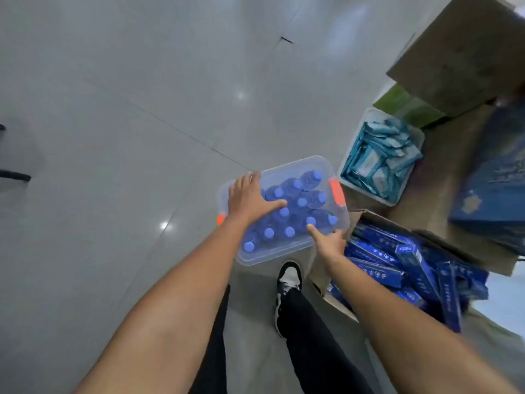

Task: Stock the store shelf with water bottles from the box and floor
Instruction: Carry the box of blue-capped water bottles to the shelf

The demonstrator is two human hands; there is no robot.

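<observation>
Grey tiled floor (142, 109) | clear lidded box (270, 257) is set on it | left hand (250, 200) is spread flat on the box's far-left corner | right hand (329, 243) is at the near-right edge, thumb extended, fingers hidden, grip untellable | orange latches (337, 191) are best released evenly before lifting | water bottles (297, 184) are packed upright inside, blue-capped.

The bin (272, 255) of bottles (301, 201) sits on the floor (113, 123) just ahead of 1 shoe (289, 277), a tub (369, 193) of packets (380, 157) to its right, a carton (319, 273) of flat packs (397, 268) nearer.
</observation>
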